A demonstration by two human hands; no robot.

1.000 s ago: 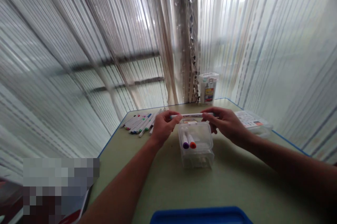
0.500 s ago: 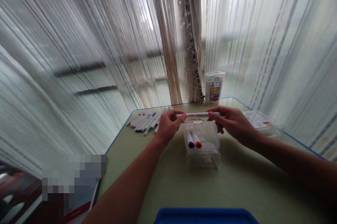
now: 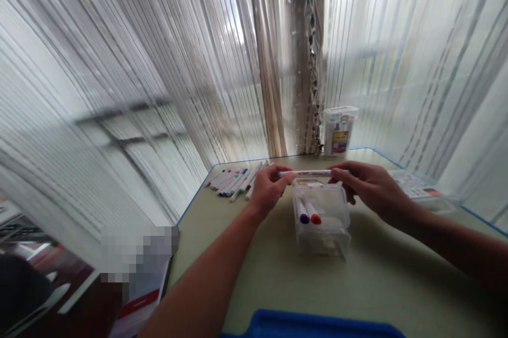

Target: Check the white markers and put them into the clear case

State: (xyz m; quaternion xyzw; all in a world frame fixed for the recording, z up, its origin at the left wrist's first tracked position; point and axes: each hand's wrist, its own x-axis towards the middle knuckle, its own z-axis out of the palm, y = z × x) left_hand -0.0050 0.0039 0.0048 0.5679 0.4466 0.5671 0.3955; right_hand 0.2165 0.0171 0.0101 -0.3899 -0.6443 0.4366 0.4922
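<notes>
A white marker (image 3: 311,173) lies level between my two hands, above the far end of a clear plastic box (image 3: 323,243). My left hand (image 3: 271,185) pinches its left end and my right hand (image 3: 367,184) pinches its right end. Inside the box, toward its left side, are two white markers with coloured ends, a purple-ended marker (image 3: 304,218) and an orange-ended marker (image 3: 316,218). Just left of my left hand, a pile of white markers (image 3: 234,183) with various coloured ends lies on the table.
The pale green table (image 3: 254,274) has a blue edge. At its back stands a clear labelled container (image 3: 340,131); a flat clear case (image 3: 424,190) lies right of my right hand. A blue object (image 3: 321,326) sits at the front. Sheer curtains (image 3: 159,63) hang behind.
The view has turned slightly left, so everything sits further right in the picture. Both hands keep their hold on the marker above the box.
</notes>
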